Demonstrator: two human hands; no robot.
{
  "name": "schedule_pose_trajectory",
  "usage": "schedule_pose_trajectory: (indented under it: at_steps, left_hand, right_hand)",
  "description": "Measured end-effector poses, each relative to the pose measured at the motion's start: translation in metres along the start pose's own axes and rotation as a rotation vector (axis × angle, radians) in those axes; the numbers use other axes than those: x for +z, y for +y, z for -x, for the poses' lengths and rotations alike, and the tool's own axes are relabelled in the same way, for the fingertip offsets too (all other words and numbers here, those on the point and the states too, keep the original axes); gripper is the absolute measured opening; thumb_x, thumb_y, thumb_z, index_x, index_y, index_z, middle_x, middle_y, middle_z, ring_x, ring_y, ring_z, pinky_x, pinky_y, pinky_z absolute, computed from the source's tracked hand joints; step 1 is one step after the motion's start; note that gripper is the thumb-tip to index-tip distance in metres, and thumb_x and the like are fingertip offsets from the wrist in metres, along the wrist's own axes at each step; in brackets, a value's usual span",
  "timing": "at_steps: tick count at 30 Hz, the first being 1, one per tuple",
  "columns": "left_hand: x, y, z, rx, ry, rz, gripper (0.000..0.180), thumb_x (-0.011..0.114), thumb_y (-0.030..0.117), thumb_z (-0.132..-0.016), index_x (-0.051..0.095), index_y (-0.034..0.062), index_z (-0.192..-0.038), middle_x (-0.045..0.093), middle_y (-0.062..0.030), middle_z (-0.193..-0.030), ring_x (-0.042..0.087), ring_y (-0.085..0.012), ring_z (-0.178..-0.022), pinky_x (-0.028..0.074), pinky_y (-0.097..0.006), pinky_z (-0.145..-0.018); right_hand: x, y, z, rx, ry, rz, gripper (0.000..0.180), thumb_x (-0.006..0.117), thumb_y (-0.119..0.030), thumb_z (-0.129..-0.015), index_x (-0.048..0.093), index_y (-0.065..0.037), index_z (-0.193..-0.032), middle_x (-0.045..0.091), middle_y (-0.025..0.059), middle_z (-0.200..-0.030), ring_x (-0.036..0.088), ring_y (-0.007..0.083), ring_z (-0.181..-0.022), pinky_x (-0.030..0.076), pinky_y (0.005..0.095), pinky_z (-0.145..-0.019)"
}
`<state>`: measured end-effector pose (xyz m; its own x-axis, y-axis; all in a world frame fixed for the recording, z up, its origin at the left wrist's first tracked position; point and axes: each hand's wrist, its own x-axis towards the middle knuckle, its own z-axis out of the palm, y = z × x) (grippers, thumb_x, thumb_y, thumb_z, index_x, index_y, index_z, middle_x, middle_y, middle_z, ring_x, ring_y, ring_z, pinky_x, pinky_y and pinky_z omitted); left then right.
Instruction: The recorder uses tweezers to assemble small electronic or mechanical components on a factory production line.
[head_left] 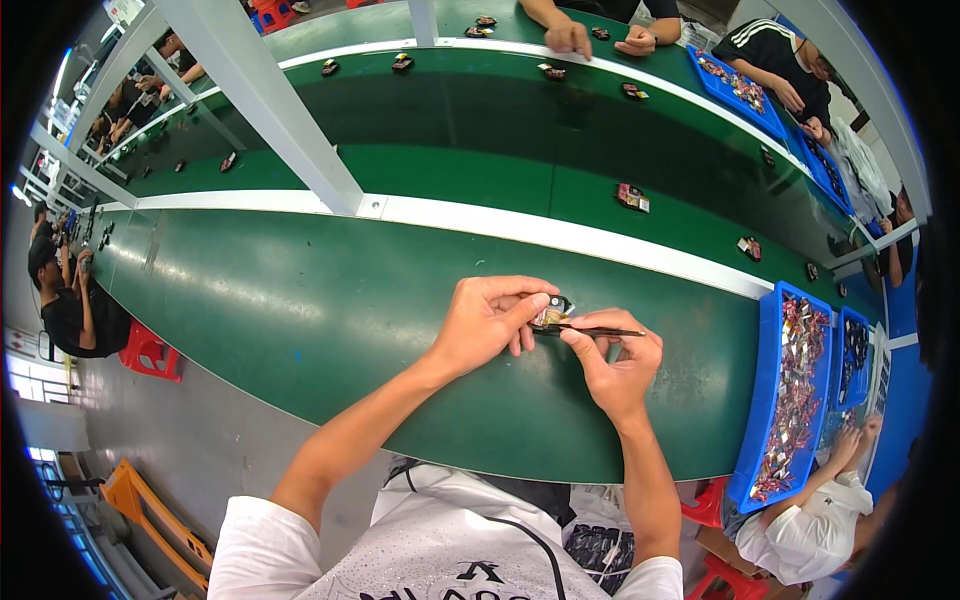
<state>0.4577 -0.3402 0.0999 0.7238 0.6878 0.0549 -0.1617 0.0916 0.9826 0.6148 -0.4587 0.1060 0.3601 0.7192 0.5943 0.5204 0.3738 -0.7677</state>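
Observation:
Over the green worktop (300, 300), my left hand (485, 318) pinches a small black electronic part (553, 312) with a gold and pale inside between thumb and fingers. My right hand (622, 370) grips a thin black tool (608, 331), shaped like tweezers. Its tip reaches the near side of the part; whether it touches is too small to tell. My left fingers cover some of the part.
A blue tray (752, 440) piled with small reddish parts stands to the right, beside a smaller blue tray (866, 318) of black pieces. Beyond a white rail (480, 222), a green conveyor belt (450, 180) carries several small assemblies. A grey post (270, 100) rises there. Other people sit around.

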Motion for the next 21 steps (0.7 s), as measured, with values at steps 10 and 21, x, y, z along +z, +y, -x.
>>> schedule_pose_trajectory:
  at_steps: [10,21]
  left_hand:
    - [0.0062,-0.0010,-0.0022,0.031,-0.002,0.026,0.024,0.061,0.009,-0.101,0.069,-0.0079,-0.116,0.072,-0.0126,-0.088,0.065,-0.0120,-0.057,0.051,-0.023,-0.045]
    - [0.0087,-0.0028,-0.0014,0.013,-0.019,0.069,0.026,0.061,0.011,-0.101,0.069,-0.0087,-0.116,0.072,-0.0139,-0.087,0.066,-0.0133,-0.057,0.052,-0.023,-0.044]
  right_hand:
    - [-0.0064,-0.0012,-0.0003,-0.063,0.002,-0.002,0.015,0.083,0.002,-0.077,0.076,-0.004,-0.089,0.076,0.0068,-0.086,0.041,0.0033,-0.044,0.029,0.0214,-0.043]
    - [-0.0092,-0.0036,0.0015,-0.056,0.001,-0.004,0.012,0.082,0.002,-0.078,0.075,-0.004,-0.085,0.076,0.0066,-0.083,0.040,0.0038,-0.043,0.030,0.0217,-0.043]
